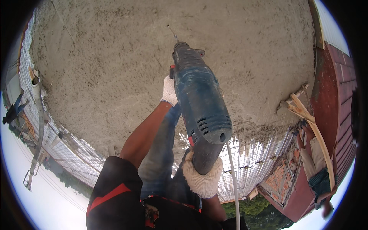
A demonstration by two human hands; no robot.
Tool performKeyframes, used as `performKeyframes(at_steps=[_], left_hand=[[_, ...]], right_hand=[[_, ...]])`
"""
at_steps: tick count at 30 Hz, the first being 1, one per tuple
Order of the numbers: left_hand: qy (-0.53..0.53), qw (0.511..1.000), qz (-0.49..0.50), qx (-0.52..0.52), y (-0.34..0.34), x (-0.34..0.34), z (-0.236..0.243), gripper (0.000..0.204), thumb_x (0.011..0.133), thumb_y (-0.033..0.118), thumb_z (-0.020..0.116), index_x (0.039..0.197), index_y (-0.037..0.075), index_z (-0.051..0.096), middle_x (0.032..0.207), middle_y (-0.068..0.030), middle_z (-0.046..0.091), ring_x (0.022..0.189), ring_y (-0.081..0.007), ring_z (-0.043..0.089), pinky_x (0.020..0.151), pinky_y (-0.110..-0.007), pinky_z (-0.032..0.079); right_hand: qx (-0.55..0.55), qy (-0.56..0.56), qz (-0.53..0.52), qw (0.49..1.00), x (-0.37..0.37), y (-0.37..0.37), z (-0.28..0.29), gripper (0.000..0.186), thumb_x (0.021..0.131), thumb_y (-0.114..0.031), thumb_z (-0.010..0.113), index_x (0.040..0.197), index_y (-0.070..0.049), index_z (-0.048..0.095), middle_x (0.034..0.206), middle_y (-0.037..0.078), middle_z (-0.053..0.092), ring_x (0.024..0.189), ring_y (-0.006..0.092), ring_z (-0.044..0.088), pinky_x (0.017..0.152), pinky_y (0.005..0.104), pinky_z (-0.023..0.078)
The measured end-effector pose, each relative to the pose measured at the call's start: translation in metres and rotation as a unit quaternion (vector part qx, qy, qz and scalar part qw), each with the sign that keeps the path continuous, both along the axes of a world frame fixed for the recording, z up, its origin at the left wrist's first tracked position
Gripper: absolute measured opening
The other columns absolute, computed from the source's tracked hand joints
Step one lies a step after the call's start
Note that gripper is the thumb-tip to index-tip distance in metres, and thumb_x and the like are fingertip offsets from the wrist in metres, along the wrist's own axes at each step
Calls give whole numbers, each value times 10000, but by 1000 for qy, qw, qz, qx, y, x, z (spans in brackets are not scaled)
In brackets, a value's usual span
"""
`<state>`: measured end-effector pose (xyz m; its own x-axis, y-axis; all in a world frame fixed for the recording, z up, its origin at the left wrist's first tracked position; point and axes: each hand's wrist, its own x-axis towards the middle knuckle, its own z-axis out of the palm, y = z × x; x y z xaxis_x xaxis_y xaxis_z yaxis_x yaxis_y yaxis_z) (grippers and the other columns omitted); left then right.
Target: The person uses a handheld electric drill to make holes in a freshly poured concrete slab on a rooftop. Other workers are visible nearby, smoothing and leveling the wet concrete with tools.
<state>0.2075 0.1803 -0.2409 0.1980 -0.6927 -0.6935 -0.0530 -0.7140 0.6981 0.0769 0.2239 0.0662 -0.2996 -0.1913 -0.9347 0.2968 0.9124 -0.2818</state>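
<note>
A large dark blue and black rotary hammer drill [201, 92] stretches out in front of me, its thin bit [172, 32] pointing away over grey wet concrete [115, 57]. I cannot tell whether the bit's tip touches the surface. My right hand [203, 178], in a white knitted glove, wraps round the rear handle. Farther forward, my left hand [168, 92], gloved too, grips the drill's left side; the drill's body hides most of its fingers. A pale power cable [233, 180] hangs from the back end and runs down past my right arm.
Steel rebar mesh [249, 153] borders the concrete on the near side. At right, another person [316, 168] holds a long wooden tool [320, 134] beside a red wall [326, 84]. A grey pipe [38, 115] stands at left, near a person in blue [14, 109].
</note>
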Motion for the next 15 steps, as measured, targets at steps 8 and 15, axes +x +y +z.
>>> performKeyframes(at_steps=[8,15], left_hand=[[117,977,158,85,-8,6,1,202,1004,186,636,1020,-7,694,876,-106,735,746,-203,647,705,-381,529],[-46,999,-3,-27,-2,27,-37,210,998,212,634,1028,14,697,871,-116,720,776,-256,655,741,-404,527]], right_hand=[[-9,-4,228,974,-5,-14,20,166,809,-29,760,967,17,737,821,91,750,739,178,733,674,327,567],[-93,-11,362,927,1,-36,-8,372,854,-133,751,1205,-55,659,853,68,737,753,190,720,702,333,577]])
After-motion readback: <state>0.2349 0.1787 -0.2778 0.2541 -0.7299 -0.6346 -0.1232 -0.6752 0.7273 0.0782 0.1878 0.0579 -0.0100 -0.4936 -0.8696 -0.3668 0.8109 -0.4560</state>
